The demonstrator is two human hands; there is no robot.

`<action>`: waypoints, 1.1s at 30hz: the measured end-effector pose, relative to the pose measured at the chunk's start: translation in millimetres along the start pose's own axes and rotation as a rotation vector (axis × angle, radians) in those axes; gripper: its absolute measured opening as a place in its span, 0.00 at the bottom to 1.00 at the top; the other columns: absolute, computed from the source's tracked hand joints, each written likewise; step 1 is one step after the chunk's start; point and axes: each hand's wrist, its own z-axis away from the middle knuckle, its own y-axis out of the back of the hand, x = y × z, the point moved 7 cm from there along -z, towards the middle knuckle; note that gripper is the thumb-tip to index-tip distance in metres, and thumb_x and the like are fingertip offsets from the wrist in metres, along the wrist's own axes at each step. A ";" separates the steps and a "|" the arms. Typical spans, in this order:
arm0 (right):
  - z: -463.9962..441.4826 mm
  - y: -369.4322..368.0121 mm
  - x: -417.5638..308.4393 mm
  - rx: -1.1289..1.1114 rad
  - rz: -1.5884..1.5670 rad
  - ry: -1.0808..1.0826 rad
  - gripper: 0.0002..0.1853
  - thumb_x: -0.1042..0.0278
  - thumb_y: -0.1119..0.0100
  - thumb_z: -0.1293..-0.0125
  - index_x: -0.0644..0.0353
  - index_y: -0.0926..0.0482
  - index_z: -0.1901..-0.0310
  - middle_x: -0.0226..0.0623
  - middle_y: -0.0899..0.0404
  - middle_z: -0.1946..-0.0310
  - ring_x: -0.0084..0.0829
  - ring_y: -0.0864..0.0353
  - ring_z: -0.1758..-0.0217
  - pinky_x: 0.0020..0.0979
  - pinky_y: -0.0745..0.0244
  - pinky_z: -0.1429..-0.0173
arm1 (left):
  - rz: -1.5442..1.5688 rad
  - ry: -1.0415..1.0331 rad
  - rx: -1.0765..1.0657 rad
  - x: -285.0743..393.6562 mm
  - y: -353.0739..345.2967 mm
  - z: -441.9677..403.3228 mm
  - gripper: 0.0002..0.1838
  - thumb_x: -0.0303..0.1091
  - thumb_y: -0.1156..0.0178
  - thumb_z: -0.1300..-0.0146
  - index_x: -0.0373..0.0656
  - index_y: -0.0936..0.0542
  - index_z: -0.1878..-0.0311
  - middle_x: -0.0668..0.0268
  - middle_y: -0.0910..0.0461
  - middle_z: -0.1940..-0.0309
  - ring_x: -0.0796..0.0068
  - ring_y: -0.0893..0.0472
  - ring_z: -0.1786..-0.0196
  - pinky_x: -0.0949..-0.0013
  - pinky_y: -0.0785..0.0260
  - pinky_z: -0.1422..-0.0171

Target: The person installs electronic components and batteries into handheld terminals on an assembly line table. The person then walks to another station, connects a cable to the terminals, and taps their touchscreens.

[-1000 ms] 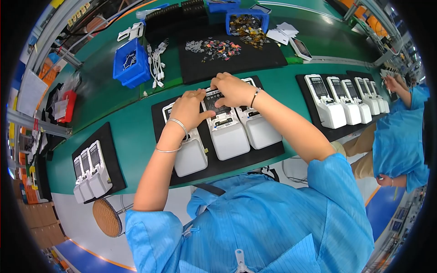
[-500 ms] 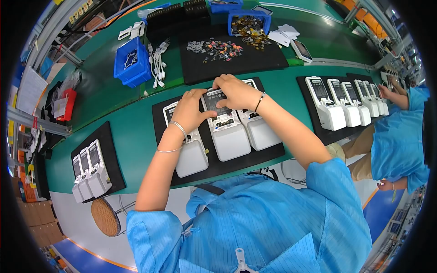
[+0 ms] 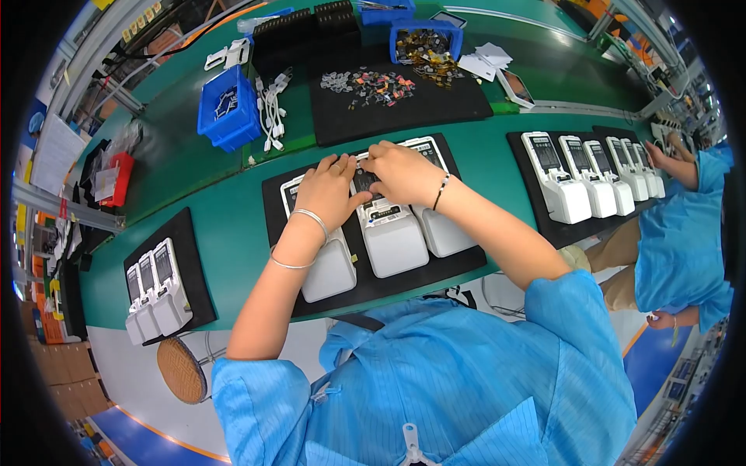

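Note:
Three white handheld devices with dark label panels stand side by side on a black mat (image 3: 388, 281) in front of me. Both hands are on the upper part of the middle device (image 3: 395, 242). My left hand (image 3: 328, 193) bends its fingers over the upper left edge, its thumb reaching toward the panel. From the right, my right hand (image 3: 402, 172) curls its fingers near the top edge, with its thumb on the dark panel. My hands partly cover the left device (image 3: 330, 268) and the right device (image 3: 449, 233). What lies under my fingertips is hidden.
Behind the mat, a black pad (image 3: 330, 124) bears many small loose parts. Blue bins (image 3: 233, 128) and white cables (image 3: 272, 113) are nearby. More devices stand at left (image 3: 167, 291) and right (image 3: 556, 182). A co-worker in blue (image 3: 680, 233) is at right.
My right hand's fingers have come down slightly from the device's top edge, and both hands sit closer together. The middle device has barely shifted.

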 end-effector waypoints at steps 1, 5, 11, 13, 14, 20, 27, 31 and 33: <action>0.2 -2.0 -0.3 -0.018 0.010 -0.002 0.14 0.67 0.31 0.52 0.65 0.17 0.63 0.43 0.23 0.61 0.42 0.24 0.50 0.39 0.25 0.47 | 0.005 0.002 -0.032 1.5 0.6 -0.1 0.36 0.56 0.38 0.44 0.38 0.27 0.39 0.58 0.28 0.38 0.57 0.34 0.32 0.57 0.35 0.35; -7.5 2.1 6.1 -0.060 -0.060 -0.026 0.12 0.68 0.34 0.51 0.65 0.17 0.65 0.43 0.23 0.62 0.43 0.22 0.52 0.39 0.24 0.49 | -0.030 -0.001 -0.084 3.9 5.4 -3.3 0.37 0.57 0.39 0.43 0.37 0.28 0.39 0.56 0.31 0.36 0.56 0.36 0.31 0.56 0.36 0.34; -3.3 -1.7 1.8 -0.062 -0.012 -0.037 0.12 0.69 0.36 0.49 0.66 0.18 0.64 0.44 0.24 0.59 0.43 0.25 0.49 0.40 0.24 0.48 | -0.021 0.029 -0.068 5.3 -4.4 -3.1 0.37 0.57 0.40 0.43 0.37 0.29 0.38 0.53 0.33 0.35 0.54 0.36 0.31 0.56 0.38 0.32; 0.3 -5.6 -1.8 -0.003 0.030 -0.005 0.13 0.68 0.36 0.49 0.66 0.18 0.62 0.45 0.24 0.58 0.42 0.26 0.47 0.40 0.25 0.47 | 0.028 0.028 -0.058 2.5 -8.3 -2.4 0.37 0.56 0.40 0.42 0.36 0.29 0.38 0.52 0.33 0.35 0.53 0.35 0.32 0.56 0.39 0.31; 4.5 -4.5 -4.3 0.010 0.003 -0.004 0.16 0.69 0.35 0.49 0.66 0.20 0.58 0.45 0.25 0.57 0.43 0.27 0.47 0.38 0.26 0.45 | 0.050 0.029 -0.058 1.7 -8.7 -3.4 0.36 0.55 0.40 0.42 0.36 0.29 0.38 0.51 0.33 0.35 0.52 0.35 0.32 0.57 0.39 0.31; 66.9 51.5 -1.0 0.249 -0.347 -0.114 0.20 0.65 0.41 0.38 0.64 0.24 0.46 0.50 0.24 0.49 0.48 0.27 0.43 0.37 0.34 0.37 | 0.408 0.206 0.134 -20.9 31.9 74.2 0.27 0.49 0.40 0.40 0.42 0.24 0.42 0.48 0.32 0.37 0.49 0.33 0.35 0.56 0.40 0.32; 178.8 -18.2 57.3 0.469 -1.043 -0.524 0.27 0.53 0.57 0.26 0.69 0.34 0.36 0.42 0.30 0.40 0.30 0.32 0.37 0.30 0.44 0.31 | 0.453 0.706 0.539 -43.9 -7.7 223.7 0.23 0.44 0.45 0.35 0.40 0.26 0.42 0.48 0.31 0.38 0.49 0.35 0.34 0.53 0.44 0.30; 172.9 -10.9 31.0 0.531 -1.082 -0.522 0.27 0.54 0.56 0.27 0.68 0.34 0.36 0.42 0.29 0.42 0.31 0.31 0.39 0.30 0.44 0.32 | 0.296 0.659 0.630 -14.1 -13.0 217.9 0.21 0.44 0.45 0.35 0.42 0.25 0.44 0.51 0.29 0.40 0.53 0.33 0.35 0.54 0.45 0.29; 171.6 -13.5 30.7 0.542 -1.050 -0.508 0.26 0.56 0.55 0.28 0.67 0.34 0.36 0.43 0.29 0.42 0.32 0.31 0.39 0.30 0.43 0.32 | 0.276 0.687 0.673 -15.0 -9.9 218.3 0.20 0.44 0.45 0.35 0.43 0.24 0.46 0.52 0.28 0.41 0.54 0.32 0.36 0.55 0.43 0.31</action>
